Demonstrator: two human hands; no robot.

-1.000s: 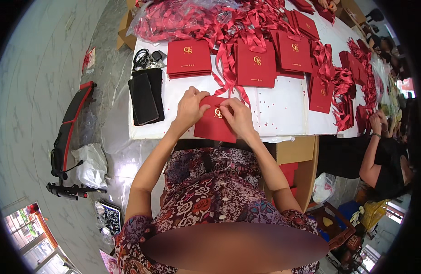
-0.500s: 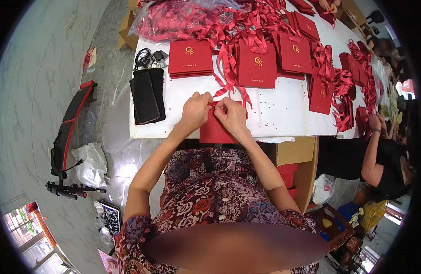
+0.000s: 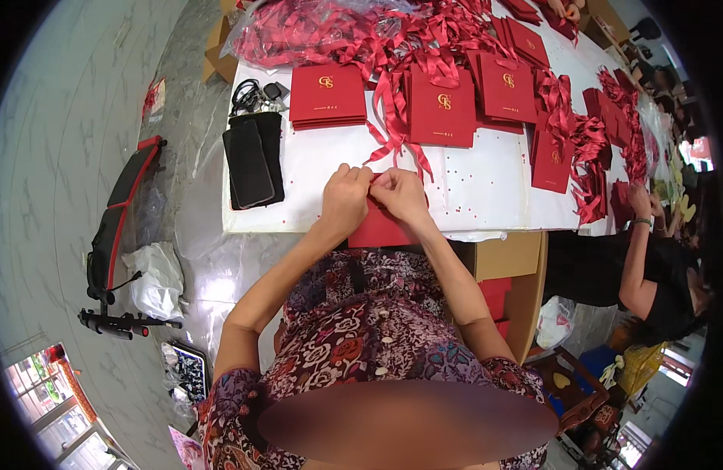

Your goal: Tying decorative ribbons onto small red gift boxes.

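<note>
My left hand (image 3: 345, 197) and my right hand (image 3: 400, 194) meet at the near edge of a white table (image 3: 487, 196). Both pinch the top edge of a red paper bag (image 3: 379, 231) that hangs partly over the table's edge, with a red ribbon (image 3: 389, 149) at my fingertips. Just beyond my hands lie a stack of red bags with gold emblems (image 3: 327, 95) and another red bag (image 3: 442, 110) tangled in ribbon.
A black phone (image 3: 248, 162) on a black pouch lies at the table's left end. A heap of red ribbons (image 3: 338, 31) fills the far side. A person in black (image 3: 636, 266) works at the right. Cardboard boxes (image 3: 510, 258) stand under the table.
My hands have drawn together and pulled the red bag nearer to me, so it now overhangs the table's edge. The gold emblem on it is no longer visible.
</note>
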